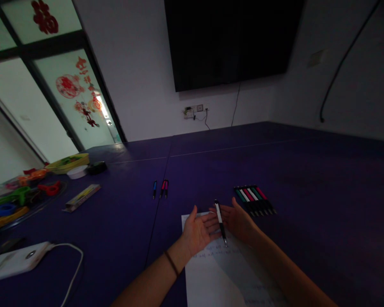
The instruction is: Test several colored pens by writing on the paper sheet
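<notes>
My left hand [198, 232] is lying open, palm turned up, its fingers reaching toward three o'clock. My right hand [240, 224] is facing it, also open, thumb pointing up toward eleven. And there, right between them, is the white-and-black retractable pen [220, 222]! It's resting slantwise against my spread fingers, silver tip pointing toward five, top end toward eleven; which hand is bearing its weight, I can't tell. Neither hand is closing around it.

Underneath, the handwritten sheet of paper [208, 281] is stretching back toward six o'clock, my right forearm covering part of it. A dark wristband [171, 263] is circling my left wrist.

Over at two o'clock, a neat row of pens [252, 199] is showing teal, white and pink barrels, all lying side by side, tips toward me. At ten, a blue pen [155, 189] is lying just beside a pair of pink pens [164, 188], near the seam of the purple table [198, 170]. Farther out at ten, a slim box [83, 197] is sitting slantwise, a yellow basket [68, 166] beyond it. Toward nine, a white device [17, 261] is trailing its white cable [80, 260].
</notes>
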The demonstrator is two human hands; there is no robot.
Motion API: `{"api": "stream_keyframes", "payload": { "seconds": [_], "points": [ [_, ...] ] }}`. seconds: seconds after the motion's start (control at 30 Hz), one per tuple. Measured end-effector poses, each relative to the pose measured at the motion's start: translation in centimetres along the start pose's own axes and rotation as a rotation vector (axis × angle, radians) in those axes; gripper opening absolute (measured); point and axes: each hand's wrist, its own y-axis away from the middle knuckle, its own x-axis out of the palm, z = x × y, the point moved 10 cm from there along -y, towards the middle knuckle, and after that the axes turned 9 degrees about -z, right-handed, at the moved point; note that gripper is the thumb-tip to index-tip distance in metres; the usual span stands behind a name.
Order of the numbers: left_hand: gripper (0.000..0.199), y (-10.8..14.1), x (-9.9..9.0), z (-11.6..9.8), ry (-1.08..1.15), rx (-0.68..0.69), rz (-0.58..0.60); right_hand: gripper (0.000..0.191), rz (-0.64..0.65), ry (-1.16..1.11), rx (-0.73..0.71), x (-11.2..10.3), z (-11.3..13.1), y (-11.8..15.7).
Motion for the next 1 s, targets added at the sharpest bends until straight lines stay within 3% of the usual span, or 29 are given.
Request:
{"api": "stream_keyframes", "payload": {
  "seconds": [0.4,0.63,1.0],
  "points": [
    [0.06,-0.03,0.18,-0.12,-0.009,0.017,0.037,0.05,0.106,-0.002,-0.014,0.11,-0.12,-0.42],
    [0.061,-0.04,0.29,-0.18,-0.015,0.023,0.056,0.052,0.027,-0.026,0.006,0.15,-0.02,-0.02],
    [0.066,-0.01,0.5,-0.2,-0.01,0.023,0.095,0.052,0.013,-0.038,0.018,0.0,-0.21,-0.28]
  ]
}}
